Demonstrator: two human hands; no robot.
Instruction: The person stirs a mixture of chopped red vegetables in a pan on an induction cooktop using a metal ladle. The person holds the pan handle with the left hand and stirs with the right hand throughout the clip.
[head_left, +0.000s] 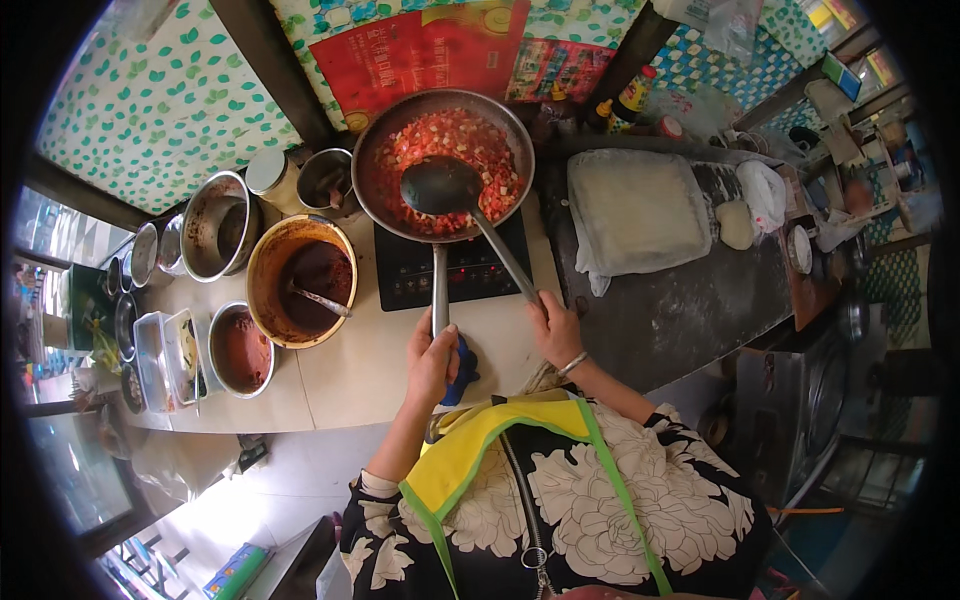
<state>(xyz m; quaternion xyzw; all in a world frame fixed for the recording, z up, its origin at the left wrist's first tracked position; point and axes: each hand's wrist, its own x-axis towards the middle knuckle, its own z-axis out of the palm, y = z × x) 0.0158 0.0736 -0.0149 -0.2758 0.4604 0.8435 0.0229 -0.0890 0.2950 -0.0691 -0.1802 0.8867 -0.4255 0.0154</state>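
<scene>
My left hand (433, 360) is closed around the metal handle of a frying pan (361, 161), which rests at the back of a black induction cooktop (401, 279) with red lights on its panel. In my right hand (556, 330) is the handle of a dark-headed ladle (441, 186). Its head lies over the diced red and pale food (491, 154) in the pan. A blue cloth (463, 371) lies beside my left hand, partly hidden by it.
Left of the cooktop stand a yellowish pot (259, 281) of dark sauce with a spoon, a metal bowl (241, 351) of reddish paste and plastic containers (154, 364). Rightward, a plastic-covered pale slab (637, 210) and a dough lump (736, 224) lie on a dark worktop (667, 315).
</scene>
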